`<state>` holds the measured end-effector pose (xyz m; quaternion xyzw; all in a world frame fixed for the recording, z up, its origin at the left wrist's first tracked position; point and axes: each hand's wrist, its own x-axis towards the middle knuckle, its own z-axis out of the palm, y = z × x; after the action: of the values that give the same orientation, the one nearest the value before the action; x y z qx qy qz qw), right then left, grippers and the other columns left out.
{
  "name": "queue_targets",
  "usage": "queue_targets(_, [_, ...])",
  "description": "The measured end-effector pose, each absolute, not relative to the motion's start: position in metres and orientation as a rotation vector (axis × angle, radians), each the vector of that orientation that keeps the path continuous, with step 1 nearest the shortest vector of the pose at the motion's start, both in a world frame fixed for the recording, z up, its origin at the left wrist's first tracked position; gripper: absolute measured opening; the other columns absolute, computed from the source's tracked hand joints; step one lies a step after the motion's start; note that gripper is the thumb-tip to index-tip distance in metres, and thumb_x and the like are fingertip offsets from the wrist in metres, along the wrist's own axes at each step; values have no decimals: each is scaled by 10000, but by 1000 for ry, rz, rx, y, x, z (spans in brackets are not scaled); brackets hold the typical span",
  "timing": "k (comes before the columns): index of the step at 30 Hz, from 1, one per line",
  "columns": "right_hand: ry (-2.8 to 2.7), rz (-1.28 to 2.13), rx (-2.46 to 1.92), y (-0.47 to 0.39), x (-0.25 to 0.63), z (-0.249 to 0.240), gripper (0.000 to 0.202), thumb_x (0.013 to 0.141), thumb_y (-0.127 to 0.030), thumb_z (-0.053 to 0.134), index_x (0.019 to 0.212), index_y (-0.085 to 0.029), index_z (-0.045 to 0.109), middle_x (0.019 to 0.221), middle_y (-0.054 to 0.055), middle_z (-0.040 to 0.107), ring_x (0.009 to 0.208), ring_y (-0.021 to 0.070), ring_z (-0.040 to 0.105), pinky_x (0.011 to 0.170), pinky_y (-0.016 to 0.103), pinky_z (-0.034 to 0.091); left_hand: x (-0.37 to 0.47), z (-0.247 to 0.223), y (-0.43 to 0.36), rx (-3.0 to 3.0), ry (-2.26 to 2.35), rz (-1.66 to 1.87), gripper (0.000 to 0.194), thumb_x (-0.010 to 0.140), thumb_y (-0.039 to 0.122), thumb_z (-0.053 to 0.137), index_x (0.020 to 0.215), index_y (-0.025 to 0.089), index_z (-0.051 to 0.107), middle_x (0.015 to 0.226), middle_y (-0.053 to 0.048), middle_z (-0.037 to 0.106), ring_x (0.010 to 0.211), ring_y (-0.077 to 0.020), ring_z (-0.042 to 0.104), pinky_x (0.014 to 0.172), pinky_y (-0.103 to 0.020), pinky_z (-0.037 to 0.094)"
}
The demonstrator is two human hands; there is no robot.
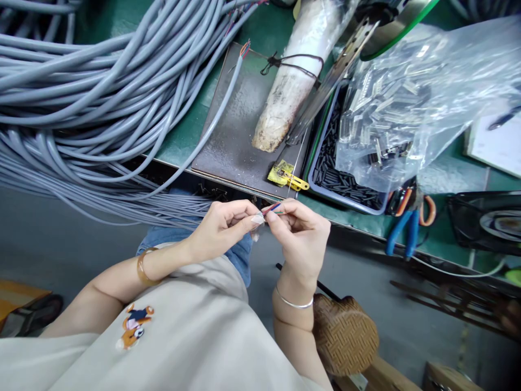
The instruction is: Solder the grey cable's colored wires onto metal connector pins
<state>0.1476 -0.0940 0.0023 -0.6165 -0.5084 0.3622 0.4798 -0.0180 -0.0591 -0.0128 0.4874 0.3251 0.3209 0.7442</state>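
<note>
Both hands [303, 233] pinch thin wires [272, 207], seemingly just off the bench edge [358, 221], floor [81, 239] showing below.

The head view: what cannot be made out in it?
Head view:
Coloured wires: partly hidden by left hand and right hand.
Grey cable coil: cut off by the left edge.
Green-rimmed reel: cut off by the top edge.
Metal parts: too blurred through the clear bag to count.

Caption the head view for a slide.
Left hand and right hand hold thin coloured wires before a green workbench with coiled grey cable and a bin of small black pieces.
</note>
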Motion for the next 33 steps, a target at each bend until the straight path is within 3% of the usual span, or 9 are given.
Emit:
queue_targets(3, [-1203, 916, -1502, -93, 145, 2, 106, 833, -208, 726, 728, -197, 717, 563, -60, 486, 482, 55, 326, 469, 230, 247, -16, -14, -62, 1046, 706, 753, 387, 953, 487, 676, 813, 128, 641, 678, -5, 653, 472, -32, 435, 475, -170, 384])
queue_targets(11, [-1076, 958, -1462, -93, 140, -8, 129, 831, -311, 768, 765, -215, 713, 674, -35, 599, 495, 59, 353, 437, 216, 266, -16, -14, -66, 987, 741, 756, 413, 965, 526, 641, 859, 126, 647, 631, -2, 631, 421, -34, 412, 398, -171, 317])
queue_targets(17, [-1114, 820, -1441, -94, 136, -12, 87, 882, -303, 756, 832, -235, 734, 721, -38, 597, 518, 63, 378, 482, 238, 308, -13, -13, -65, 993, 737, 902, 250, 981, 359, 646, 1091, 134, 649, 723, -3, 683, 449, -32, 448, 426, -163, 354])
queue_targets(23, [-1253, 726, -1457, -96, 136, -5, 47, 895, -262, 749, 863, -228, 748, 802, -1, 657, 606, 87, 490, 502, 250, 309, -12, -10, -59, 1146, 852, 1011, 96, 896, 232, 674, 910, 137, 672, 707, 8, 634, 552, -59, 514, 521, -164, 432])
queue_targets(28, [-1219, 815, -1413, -94, 137, -6, 81, 907, -289, 737, 860, -224, 744, 787, 1, 659, 651, 103, 551, 544, 243, 398, -12, -9, -58, 1260, 912, 1015, 118, 883, 257, 669, 825, 155, 655, 647, 33, 551, 539, -58, 438, 485, -164, 364])
queue_targets(33, [-1164, 901, -1362, -94, 134, -9, 113, 911, -308, 732, 839, -223, 715, 780, -13, 655, 644, 99, 562, 539, 234, 418, -12, -9, -56, 1432, 884, 1137, 73, 873, 172, 656, 802, 154, 658, 657, 45, 571, 514, -34, 395, 450, -149, 304])
